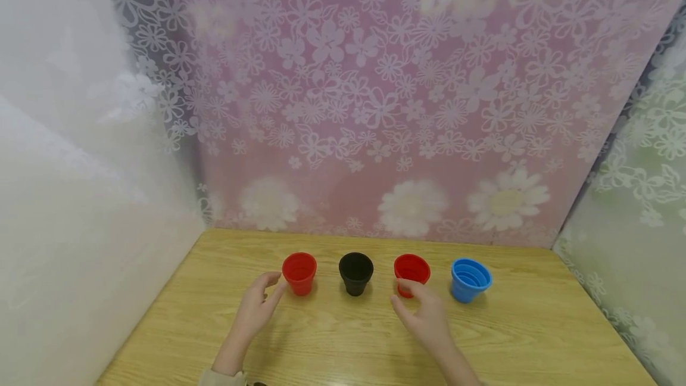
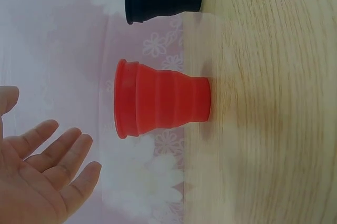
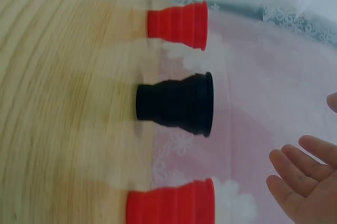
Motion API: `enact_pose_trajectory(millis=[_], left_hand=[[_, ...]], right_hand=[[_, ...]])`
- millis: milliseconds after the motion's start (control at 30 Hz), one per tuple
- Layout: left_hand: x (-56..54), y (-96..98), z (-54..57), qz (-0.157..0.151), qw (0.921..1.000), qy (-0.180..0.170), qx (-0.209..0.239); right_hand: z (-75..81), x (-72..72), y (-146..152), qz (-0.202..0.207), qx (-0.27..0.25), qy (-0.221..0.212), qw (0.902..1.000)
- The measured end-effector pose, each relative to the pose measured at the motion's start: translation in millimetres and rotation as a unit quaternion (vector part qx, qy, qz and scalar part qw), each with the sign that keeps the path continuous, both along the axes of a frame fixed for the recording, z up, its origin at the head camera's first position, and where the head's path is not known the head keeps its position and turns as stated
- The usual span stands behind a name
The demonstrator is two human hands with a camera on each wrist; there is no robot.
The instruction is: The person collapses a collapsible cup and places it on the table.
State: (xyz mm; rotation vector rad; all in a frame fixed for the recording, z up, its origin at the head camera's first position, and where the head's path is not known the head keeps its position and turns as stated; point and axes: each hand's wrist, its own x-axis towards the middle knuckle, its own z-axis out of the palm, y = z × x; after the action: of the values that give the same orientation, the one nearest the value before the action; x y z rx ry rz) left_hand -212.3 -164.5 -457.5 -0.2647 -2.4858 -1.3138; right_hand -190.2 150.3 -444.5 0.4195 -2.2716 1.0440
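On the wooden table stand a red cup [image 1: 300, 273], a black cup [image 1: 355, 274], a second red cup [image 1: 411, 268] and a blue cup [image 1: 469, 279], upright in a row with ribbed sides. My left hand [image 1: 259, 304] hovers just left of the first red cup, thumb and fingers spread and holding nothing. In the left wrist view, a gap shows between that hand and the red cup [image 2: 162, 99]. My right hand [image 1: 425, 317] is in front of the second red cup, partly covering it, also holding nothing. Its fingers are spread in the right wrist view.
A pink flowered curtain [image 1: 396, 106] hangs behind the table's back edge. Pale sheets close off the left side [image 1: 96, 195] and the right side [image 1: 638, 195]. Bare wooden tabletop [image 1: 332, 347] lies in front of the cups.
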Motion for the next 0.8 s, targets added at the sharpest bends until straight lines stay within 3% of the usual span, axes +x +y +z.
enact_pose_trajectory(millis=[167, 367, 533, 800], left_hand=[[-4.9, -2.8, -4.3, 0.008, 0.9987, -0.035, 0.036], [-10.2, -7.5, -4.3, 0.006, 0.9907, -0.090, 0.102], [-13.0, -10.2, -2.6, 0.011, 0.9847, -0.119, 0.126], [-27.9, -10.9, -10.1, 0.019, 0.9636, -0.151, 0.220]], right_hand=[[-6.8, -6.0, -15.1, 0.042, -0.035, -0.061, 0.9967], [-10.6, -11.0, -34.0, 0.093, -0.084, -0.129, 0.9836], [-14.8, -14.9, -49.6, 0.128, -0.089, -0.163, 0.9741], [-20.4, -23.1, -75.9, 0.177, -0.128, -0.229, 0.9486]])
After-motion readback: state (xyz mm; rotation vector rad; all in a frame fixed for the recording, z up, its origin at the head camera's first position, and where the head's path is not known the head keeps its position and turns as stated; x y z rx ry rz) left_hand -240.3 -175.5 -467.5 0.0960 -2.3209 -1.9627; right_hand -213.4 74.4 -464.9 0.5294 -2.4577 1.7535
